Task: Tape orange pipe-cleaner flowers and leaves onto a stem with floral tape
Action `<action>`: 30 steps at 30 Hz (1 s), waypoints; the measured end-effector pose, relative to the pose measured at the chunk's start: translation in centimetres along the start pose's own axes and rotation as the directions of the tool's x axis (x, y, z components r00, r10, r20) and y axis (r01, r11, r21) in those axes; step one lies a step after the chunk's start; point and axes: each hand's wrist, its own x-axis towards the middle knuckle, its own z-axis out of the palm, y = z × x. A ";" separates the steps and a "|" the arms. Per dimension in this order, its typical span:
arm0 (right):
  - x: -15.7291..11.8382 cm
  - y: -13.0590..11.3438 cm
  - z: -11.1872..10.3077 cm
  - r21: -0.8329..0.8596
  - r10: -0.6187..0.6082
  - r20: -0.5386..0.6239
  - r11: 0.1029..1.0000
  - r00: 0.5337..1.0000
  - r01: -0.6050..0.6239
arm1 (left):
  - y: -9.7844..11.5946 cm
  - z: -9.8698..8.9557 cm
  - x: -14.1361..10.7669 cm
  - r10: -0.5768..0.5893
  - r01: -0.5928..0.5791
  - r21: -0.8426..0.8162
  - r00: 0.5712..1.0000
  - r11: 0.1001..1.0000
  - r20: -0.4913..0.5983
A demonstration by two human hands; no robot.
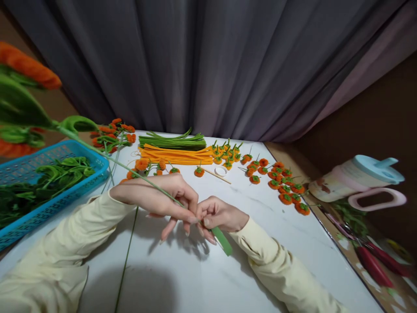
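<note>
My left hand (163, 195) pinches the lower end of a long green flower stem (127, 167). The stem slants up to the left, where its green leaves (22, 102) and fuzzy orange blooms (29, 65) loom blurred and close to the camera. Against its fingertips, my right hand (223, 215) is closed on a strip of green floral tape (222, 241), whose loose end hangs toward the lower right. The spot where tape and stem meet is mostly hidden by the fingers. Beneath my left forearm, another thin green stem (126, 256) lies on the white table (182, 278).
On the left stands a blue basket (97, 167) of green leaves. Green (172, 141) and yellow pipe cleaners (176, 155) lie at the back, near a white ring (220, 171) and several orange flower heads (285, 198). A tumbler (355, 176) and red-handled pliers (374, 265) are right.
</note>
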 end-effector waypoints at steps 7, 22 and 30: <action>-0.1 -0.3 0.5 -0.068 0.170 0.076 0.984 0.982 -0.165 | -0.3 -0.1 0.2 0.112 -0.124 0.122 0.989 0.985 0.100; -0.5 -0.8 0.3 -0.281 0.138 -0.063 0.948 0.988 -0.150 | 0.2 -0.1 0.2 -0.194 0.196 -0.031 0.980 0.980 0.045; -0.5 -1.2 1.0 -0.200 -0.052 -0.250 0.980 0.967 0.000 | 0.0 0.1 0.7 -0.060 0.013 -0.197 0.969 0.980 -0.238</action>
